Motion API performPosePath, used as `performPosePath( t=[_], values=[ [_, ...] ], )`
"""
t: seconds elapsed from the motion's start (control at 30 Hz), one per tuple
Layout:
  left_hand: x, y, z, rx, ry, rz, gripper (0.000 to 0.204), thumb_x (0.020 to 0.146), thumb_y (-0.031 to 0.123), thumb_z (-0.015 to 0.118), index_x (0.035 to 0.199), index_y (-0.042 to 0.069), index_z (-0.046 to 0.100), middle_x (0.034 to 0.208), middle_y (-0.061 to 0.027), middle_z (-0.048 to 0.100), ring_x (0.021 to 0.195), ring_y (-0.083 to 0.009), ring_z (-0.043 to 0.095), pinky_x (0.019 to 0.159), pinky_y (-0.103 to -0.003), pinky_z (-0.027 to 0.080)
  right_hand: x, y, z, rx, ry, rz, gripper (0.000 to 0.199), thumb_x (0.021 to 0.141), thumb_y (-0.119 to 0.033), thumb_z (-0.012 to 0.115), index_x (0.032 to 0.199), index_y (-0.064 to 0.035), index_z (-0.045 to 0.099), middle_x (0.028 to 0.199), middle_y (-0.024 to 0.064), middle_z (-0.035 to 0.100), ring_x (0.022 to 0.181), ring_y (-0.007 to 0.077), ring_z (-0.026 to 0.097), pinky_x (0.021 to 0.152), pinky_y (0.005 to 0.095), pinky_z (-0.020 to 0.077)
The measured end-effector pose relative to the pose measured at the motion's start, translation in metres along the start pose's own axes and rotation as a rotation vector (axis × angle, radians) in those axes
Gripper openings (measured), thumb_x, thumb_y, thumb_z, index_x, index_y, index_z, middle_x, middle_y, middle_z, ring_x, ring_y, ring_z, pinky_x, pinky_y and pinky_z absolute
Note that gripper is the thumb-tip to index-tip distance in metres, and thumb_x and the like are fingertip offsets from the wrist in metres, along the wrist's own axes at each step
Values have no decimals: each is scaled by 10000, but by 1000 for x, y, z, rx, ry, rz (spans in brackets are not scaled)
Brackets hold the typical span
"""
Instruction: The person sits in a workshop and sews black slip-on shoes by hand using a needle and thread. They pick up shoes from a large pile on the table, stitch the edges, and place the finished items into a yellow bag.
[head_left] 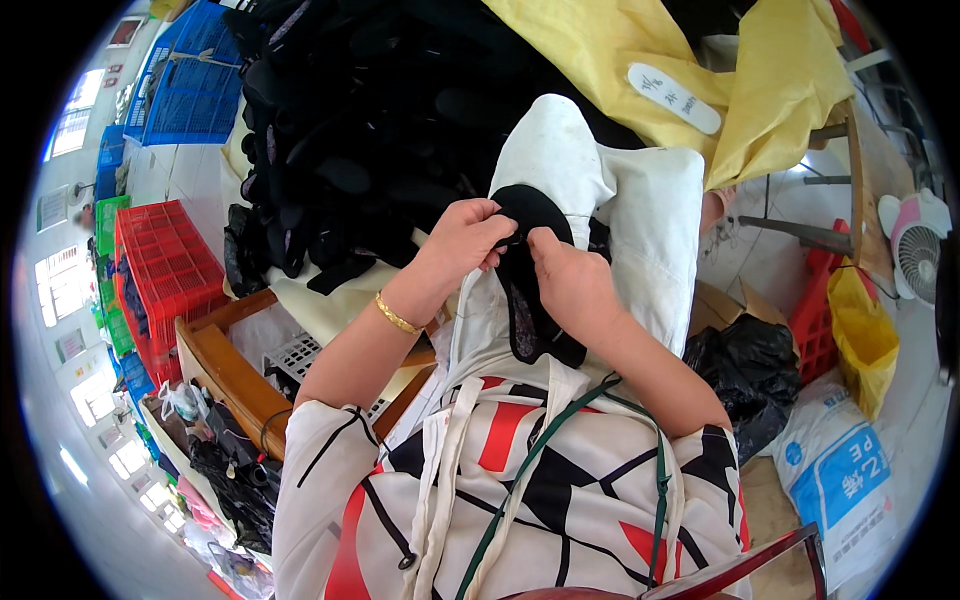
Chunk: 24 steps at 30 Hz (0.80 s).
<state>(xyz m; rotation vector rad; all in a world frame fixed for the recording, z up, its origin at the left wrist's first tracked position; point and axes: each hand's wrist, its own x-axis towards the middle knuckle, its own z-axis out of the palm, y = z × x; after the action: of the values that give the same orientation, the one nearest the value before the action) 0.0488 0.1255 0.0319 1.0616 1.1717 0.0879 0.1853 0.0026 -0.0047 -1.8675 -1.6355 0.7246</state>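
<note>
A black cloth shoe upper (pixel 530 290), with some patterned lining showing, lies over my lap on a white cloth (pixel 650 240). The thumb and fingers of my left hand (pixel 468 236) are pinched together at its upper left edge. Close by on the right, my right hand (pixel 575 280) is closed on the same piece, its fingers curled against the black fabric. Whether a small tool sits between the fingertips of either hand is too small to make out. A gold bracelet (pixel 398 314) circles my left wrist.
A large heap of black shoe pieces (pixel 350 130) lies ahead. Yellow cloth (pixel 780 90) with a white sole-shaped piece (pixel 674 97) covers the far right. Red crates (pixel 170 270) and a wooden drawer (pixel 235 365) stand left; a black bag (pixel 745 375) and a fan (pixel 915 245) are right.
</note>
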Motion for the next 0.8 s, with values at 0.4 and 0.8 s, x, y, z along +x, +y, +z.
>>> performPosePath(
  t=[0.4,0.8],
  values=[
    [0,-4,-3,-63,-32,4,134,885,163,621,799,62,608,664,-6,556,537,-81,515,486,-226,413,-4,0,8,-109,64,-79,130,913,-87,547,1023,-51,489,725,137,623,636,348,642,523,456,498],
    [1,-11,-11,-160,-88,-20,127,888,175,651,842,61,621,703,-5,581,564,-89,541,527,-219,440,1,-4,11,48,103,11,90,962,-91,517,1024,-55,464,736,168,632,612,354,641,519,419,510]
  ],
)
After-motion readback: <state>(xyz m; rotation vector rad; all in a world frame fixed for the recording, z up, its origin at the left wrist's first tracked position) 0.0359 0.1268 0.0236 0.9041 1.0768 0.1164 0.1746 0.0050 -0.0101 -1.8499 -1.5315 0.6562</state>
